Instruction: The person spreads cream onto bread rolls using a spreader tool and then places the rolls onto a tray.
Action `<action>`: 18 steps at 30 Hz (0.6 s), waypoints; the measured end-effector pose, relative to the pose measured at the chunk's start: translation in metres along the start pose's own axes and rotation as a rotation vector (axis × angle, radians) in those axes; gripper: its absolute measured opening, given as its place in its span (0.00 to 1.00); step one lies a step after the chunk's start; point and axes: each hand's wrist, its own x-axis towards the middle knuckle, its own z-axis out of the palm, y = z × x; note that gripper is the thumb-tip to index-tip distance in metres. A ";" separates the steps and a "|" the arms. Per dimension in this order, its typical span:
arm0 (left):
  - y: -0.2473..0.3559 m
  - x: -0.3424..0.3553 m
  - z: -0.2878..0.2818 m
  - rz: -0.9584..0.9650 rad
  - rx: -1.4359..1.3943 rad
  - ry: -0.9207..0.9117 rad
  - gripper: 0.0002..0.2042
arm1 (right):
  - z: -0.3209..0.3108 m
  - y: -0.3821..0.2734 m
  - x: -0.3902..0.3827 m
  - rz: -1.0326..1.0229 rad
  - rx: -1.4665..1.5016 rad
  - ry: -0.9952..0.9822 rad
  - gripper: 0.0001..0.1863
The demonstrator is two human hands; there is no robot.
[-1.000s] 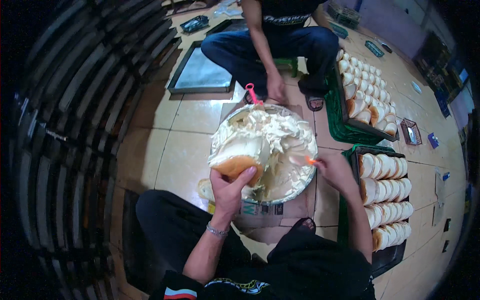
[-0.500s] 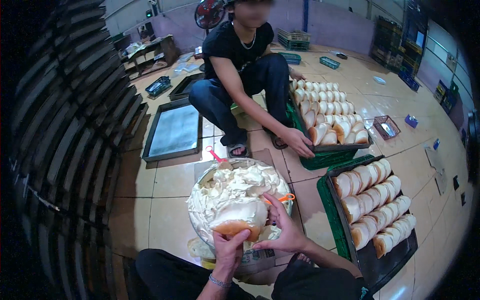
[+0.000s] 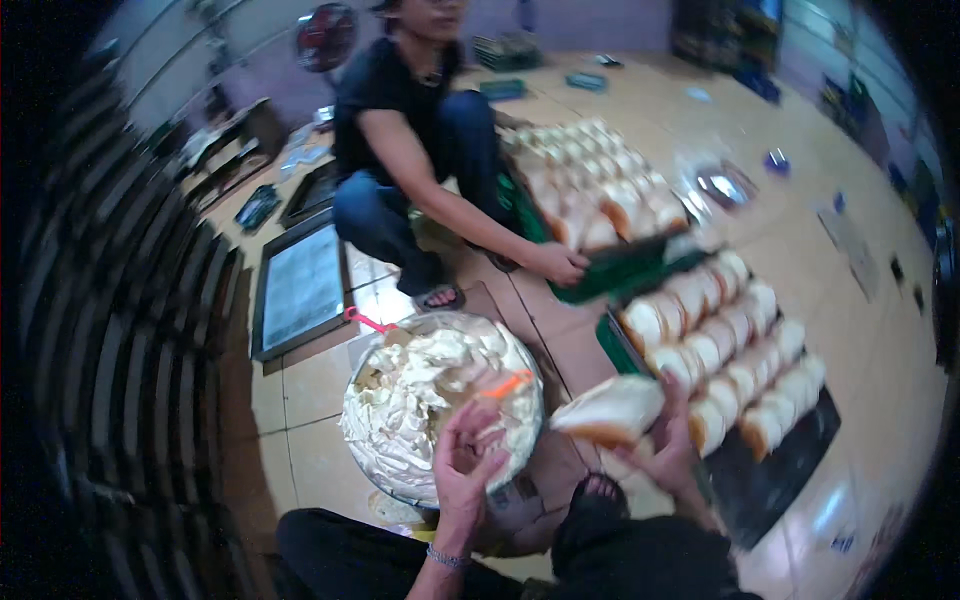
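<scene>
My right hand grips a cream-coated bun, held tilted between the bowl and the near tray. My left hand is empty, its fingers curved apart over the near side of the bowl. White cream is heaped in the round bowl in front of me. An orange-handled tool and one with a pink handle rest in the cream. To the right, a dark tray carries rows of cream-coated buns; its near end is bare. Motion blurs my right fingers slightly.
A person squats across from me, one hand near a second tray of buns on a green crate. A dark slatted rack stands at left. An unfilled pan lies on the tiled floor.
The bun has passed from my left hand to my right and moved rightward, away from over the bowl. My left hand has let go. The view has shifted right.
</scene>
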 end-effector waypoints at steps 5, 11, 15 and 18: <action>0.004 -0.006 0.004 0.030 0.204 0.261 0.26 | -0.112 -0.021 -0.054 0.112 -0.518 0.443 0.51; -0.004 -0.011 -0.001 0.040 0.356 0.149 0.23 | -0.257 -0.085 -0.131 0.149 -0.876 0.867 0.42; -0.004 -0.014 0.003 0.067 0.412 0.081 0.22 | -0.372 -0.097 -0.184 0.171 -1.009 0.955 0.40; -0.009 -0.012 0.001 0.078 0.460 0.050 0.21 | -0.410 -0.108 -0.205 0.190 -1.054 0.970 0.40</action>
